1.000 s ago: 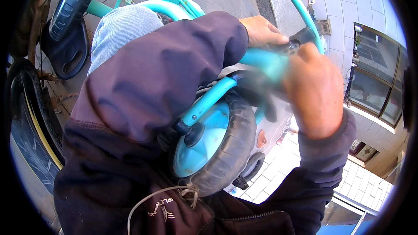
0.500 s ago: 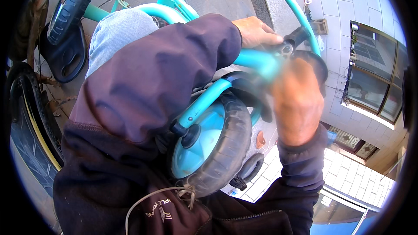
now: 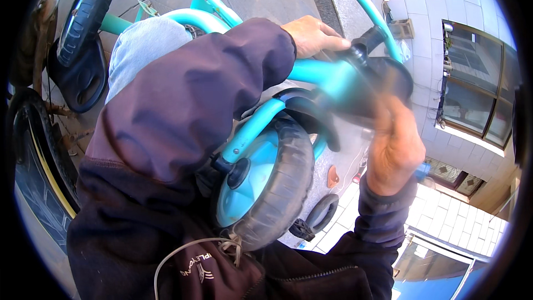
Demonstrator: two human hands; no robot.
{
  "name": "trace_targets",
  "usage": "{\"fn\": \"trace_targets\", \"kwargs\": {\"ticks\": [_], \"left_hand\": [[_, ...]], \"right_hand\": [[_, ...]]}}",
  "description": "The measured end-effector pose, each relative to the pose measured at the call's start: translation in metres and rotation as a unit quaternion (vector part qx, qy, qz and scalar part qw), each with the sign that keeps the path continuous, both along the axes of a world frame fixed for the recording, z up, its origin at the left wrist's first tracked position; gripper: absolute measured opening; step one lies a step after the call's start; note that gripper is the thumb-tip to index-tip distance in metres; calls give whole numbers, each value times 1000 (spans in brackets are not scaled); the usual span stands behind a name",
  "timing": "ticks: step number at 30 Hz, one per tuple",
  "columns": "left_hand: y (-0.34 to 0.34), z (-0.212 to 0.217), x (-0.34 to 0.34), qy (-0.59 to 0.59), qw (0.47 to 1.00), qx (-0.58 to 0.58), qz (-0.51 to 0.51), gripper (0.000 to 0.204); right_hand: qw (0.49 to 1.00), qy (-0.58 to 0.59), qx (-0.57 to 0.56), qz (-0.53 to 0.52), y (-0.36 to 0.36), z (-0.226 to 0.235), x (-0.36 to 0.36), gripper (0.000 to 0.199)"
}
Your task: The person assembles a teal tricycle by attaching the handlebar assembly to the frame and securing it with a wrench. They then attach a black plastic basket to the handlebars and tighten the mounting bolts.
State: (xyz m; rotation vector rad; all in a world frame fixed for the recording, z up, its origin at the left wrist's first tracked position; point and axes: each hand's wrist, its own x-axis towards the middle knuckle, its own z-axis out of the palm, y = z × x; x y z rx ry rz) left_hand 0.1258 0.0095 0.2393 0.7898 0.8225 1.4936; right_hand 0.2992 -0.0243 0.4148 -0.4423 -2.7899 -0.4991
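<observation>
Two hands are working on a teal tricycle held against the person's chest: the left hand (image 3: 313, 34) is gripping its frame (image 3: 311, 71), the right hand (image 3: 395, 147) is closing, blurred, around something unclear beside the front wheel (image 3: 266, 186).

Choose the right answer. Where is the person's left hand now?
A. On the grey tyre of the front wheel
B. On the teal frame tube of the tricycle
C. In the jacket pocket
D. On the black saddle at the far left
B: the left hand lies on top of the teal frame tube, above the front wheel and clear of its tyre.
</observation>
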Motion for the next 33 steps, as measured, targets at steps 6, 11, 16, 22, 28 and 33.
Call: {"fn": "trace_targets", "kwargs": {"ticks": [6, 11, 16, 22, 28, 33], "left_hand": [[-46, 43, 10, 278, 907, -92, 301, 48], [-78, 75, 24, 107, 985, 4, 134, 56], [-87, 75, 30, 32, 995, -60, 78, 34], [-89, 67, 22, -55, 995, -70, 33, 25], [-87, 67, 18, -101, 992, -75, -11, 24], [-84, 68, 15, -99, 989, -96, 56, 20]], "right_hand": [[980, 150, -53, -122, -5, -12, 12, 17], [977, 150, -87, -122, -18, -30, 14, 21], [988, 119, -99, 12, -20, -44, 5, 34], [979, 82, -188, 10, -19, -40, 3, 47], [975, 84, -207, 17, -19, -41, 3, 52], [968, 72, -241, 16, -22, -42, 4, 56]]}}
